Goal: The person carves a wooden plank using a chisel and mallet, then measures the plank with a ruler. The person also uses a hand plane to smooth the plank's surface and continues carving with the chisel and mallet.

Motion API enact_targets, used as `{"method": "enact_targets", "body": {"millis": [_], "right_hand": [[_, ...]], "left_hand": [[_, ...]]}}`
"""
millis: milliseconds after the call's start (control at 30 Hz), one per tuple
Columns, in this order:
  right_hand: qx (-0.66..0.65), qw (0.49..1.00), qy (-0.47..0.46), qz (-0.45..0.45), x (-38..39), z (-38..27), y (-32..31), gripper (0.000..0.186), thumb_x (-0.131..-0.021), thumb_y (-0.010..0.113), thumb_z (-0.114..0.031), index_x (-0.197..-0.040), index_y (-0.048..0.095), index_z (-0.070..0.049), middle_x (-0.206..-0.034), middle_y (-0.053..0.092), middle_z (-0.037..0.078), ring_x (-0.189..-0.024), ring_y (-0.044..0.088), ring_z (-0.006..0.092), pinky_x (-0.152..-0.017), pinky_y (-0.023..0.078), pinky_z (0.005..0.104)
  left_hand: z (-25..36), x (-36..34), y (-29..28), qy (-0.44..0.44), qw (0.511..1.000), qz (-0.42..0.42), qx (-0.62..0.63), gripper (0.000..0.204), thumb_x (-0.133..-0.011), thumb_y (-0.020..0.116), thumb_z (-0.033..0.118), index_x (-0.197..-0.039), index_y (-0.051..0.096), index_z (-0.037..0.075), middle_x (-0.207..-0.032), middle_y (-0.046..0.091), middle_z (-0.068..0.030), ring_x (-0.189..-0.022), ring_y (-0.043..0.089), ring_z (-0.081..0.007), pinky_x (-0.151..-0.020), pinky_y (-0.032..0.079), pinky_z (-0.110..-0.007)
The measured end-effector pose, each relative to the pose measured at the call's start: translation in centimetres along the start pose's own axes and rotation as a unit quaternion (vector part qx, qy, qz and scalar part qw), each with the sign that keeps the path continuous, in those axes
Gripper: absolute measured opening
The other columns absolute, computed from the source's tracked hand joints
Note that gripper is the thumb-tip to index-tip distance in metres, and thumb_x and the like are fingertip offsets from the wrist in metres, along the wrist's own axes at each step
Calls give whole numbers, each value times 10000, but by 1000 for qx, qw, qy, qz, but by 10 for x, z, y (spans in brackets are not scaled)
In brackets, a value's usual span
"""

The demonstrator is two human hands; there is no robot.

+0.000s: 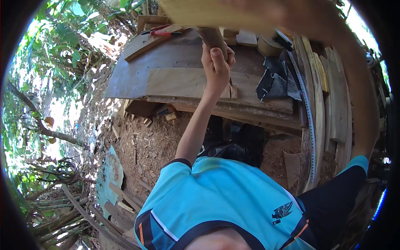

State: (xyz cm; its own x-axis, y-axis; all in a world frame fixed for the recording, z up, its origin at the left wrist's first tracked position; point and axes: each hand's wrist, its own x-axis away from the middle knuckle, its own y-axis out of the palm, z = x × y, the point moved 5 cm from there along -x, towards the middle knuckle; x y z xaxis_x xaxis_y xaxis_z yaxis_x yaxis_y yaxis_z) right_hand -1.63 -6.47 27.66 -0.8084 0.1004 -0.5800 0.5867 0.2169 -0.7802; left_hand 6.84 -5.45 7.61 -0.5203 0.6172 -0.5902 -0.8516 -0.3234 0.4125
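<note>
You are standing over a broad plywood surface (pixel 175 79), which is taking up the middle of the view. Sawdust and chips are lying on the bare ground below its near edge. Across the top edge, a pale board (pixel 200 12) is hanging blurred and close to the camera, raised well above the surface. Your right arm is running up the right rim toward it. Your right hand (pixel 291 14) is smeared out by blur there, so I cannot tell whether its grip is closed on that board or merely near it.

A stack of long planks (pixel 333 96) is lying along the right side of the surface, and a tape measure (pixel 308 116) is lying drawn out beside them, running toward you. A dark crumpled cloth (pixel 275 79) is sitting just left of the tape.

Your left hand (pixel 214 58) is reaching out over the middle of the surface, with its grip clamped around a round brown wooden piece (pixel 212 37). That piece is slanting up from your fist toward the pale board, and where the two meet is lost in the blur.

A red-handled tool (pixel 164 32) is resting on a slat at the far left corner, apart from both hands, and small offcuts (pixel 231 91) are sitting at the near edge.

As far as progress goes, I judge the work to be in its handling stage. The pieces are being held in the air, nothing is visibly joined or set down, and the tape and red-handled tool are lying unused.
</note>
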Motion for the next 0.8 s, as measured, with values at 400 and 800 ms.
{"method": "enact_targets", "body": {"millis": [400,800], "right_hand": [[20,999,27,5,9,-2,-5,394,-810,549,-166,-1182,508,-44,-1166,538,105,-1072,503,177,-911,382,287],[16,998,50,24,17,2,-12,391,-819,541,-180,-1186,505,-50,-1167,537,104,-1071,507,190,-920,373,293]], "left_hand": [[-1,6,19,42,998,-55,-1,592,-822,324,625,-840,376,35,-544,399,-32,-398,360,-82,-358,261,-208],[-8,6,31,38,990,-131,32,389,-880,446,409,-823,384,29,-557,447,-14,-470,400,-62,-420,317,-203]]}}
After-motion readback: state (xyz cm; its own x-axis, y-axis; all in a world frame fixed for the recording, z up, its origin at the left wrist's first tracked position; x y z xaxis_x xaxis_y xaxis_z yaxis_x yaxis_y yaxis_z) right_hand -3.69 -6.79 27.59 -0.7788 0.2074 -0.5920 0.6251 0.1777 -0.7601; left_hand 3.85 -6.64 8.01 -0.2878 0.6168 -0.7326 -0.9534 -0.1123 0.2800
